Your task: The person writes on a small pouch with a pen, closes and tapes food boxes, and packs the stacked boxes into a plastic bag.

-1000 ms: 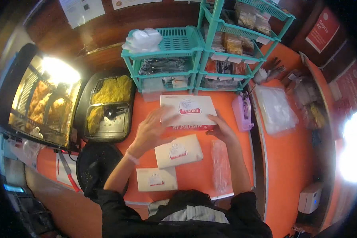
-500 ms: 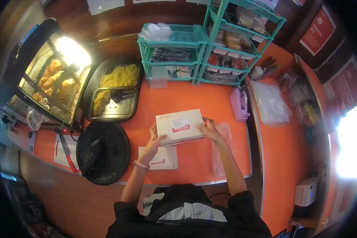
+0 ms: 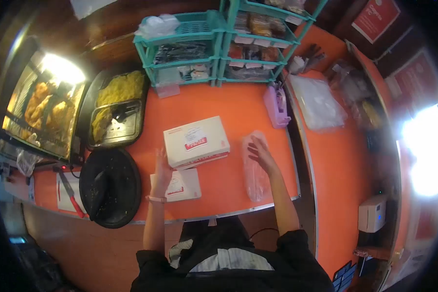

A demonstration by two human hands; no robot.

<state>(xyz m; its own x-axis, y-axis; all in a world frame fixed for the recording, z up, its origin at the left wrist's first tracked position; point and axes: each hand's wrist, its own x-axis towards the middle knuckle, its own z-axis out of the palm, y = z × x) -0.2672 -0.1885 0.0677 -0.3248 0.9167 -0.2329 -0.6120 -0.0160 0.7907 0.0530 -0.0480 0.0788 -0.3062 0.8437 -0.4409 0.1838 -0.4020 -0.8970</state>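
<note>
A white cardboard food box [image 3: 214, 132] with a red printed label sits in the middle of the orange counter. Beside its left side, my left hand [image 3: 162, 171] is somewhat blurred, fingers stretched upward, holding nothing. A second white box [image 3: 190, 186] lies nearer me, partly covered by the left hand and the first box. On the right, my right hand [image 3: 261, 155] has its fingers spread above a stack of clear plastic bags [image 3: 254, 182]; whether it touches them I cannot tell.
A black stone mortar [image 3: 126, 194] with its pestle stands left, beside a red-handled knife [image 3: 73, 197]. Behind are a tray of yellow food [image 3: 121, 90], a lit fried-chicken warmer [image 3: 46, 107], green shelves [image 3: 180, 63] and a purple tape dispenser [image 3: 276, 108].
Both hands have let go of the upper box. The right hand has moved right, over the plastic bags; the left has drawn slightly away. The camera view has shifted.
</note>
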